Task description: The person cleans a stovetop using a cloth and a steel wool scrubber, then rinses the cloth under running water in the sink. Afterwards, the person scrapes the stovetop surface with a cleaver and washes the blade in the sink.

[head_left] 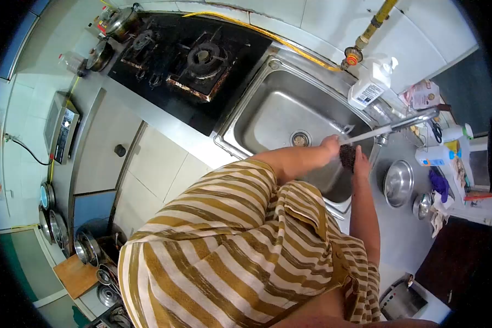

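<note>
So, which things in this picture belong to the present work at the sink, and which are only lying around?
Probably in the job:
dark brown, rough-textured object, between left hand and right hand
silver metal tap, apparently running
rectangular stainless-steel sink

Just lying about:
white plastic pump bottle
round, shiny metal bowl
crumpled purple item
light-brown flat board

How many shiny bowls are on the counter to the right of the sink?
2. The bigger bowl sits near the sink, and the smaller bowl is just beyond it. Clutter farther along could hide another.
</note>
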`<state>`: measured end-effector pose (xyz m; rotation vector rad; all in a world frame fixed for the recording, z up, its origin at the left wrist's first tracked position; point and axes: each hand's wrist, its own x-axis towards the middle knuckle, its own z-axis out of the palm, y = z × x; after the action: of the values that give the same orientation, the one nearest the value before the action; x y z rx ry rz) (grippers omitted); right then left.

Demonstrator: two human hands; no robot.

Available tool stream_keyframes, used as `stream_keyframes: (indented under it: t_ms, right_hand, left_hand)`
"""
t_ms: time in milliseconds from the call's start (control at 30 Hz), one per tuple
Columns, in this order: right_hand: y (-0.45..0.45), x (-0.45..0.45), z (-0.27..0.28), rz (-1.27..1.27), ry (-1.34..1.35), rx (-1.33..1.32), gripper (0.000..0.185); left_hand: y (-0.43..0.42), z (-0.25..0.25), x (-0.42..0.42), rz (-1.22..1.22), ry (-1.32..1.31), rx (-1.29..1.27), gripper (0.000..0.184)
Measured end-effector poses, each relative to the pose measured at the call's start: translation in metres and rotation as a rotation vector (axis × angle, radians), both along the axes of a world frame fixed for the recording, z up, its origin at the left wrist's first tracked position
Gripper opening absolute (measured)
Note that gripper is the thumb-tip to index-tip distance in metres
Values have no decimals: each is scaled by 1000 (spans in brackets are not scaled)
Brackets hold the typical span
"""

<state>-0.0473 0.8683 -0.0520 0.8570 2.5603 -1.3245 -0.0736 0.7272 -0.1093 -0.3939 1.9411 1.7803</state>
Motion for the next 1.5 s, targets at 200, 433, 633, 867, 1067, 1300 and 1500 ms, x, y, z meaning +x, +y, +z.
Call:
stream_keyframes:
  t_ms: [200, 433, 633, 867, 1067, 1300, 1500]
  right_hand:
    - [-62, -16, 11, 82, 24, -449, 43]
    - [-64, -38, -8, 412, 239, -10, 33]
    - [-58, -37, 22, 365, 75, 355, 46]
    - [26, 6, -83, 524, -25, 2, 45]
    - [16, 7, -57, 10, -272, -1139, 74]
    - [-22, -27, -25, -42, 95, -1706, 44]
    - [-35, -47, -33, -354, 176, -1322, 27]
  left_hand:
    - [-12, 9, -4, 185, -92, 209, 33]
    - [-10, -60, -32, 131, -15, 38, 31]
    - [-2, -34, -24, -74, 216, -176, 30]
    - [-12, 23, -13, 77, 210, 293, 32]
    - [-25, 72, -10, -92, 347, 287, 32]
    - [-50, 59, -17, 201, -52, 916, 37]
    - [-65, -9, -26, 391, -394, 1129, 43]
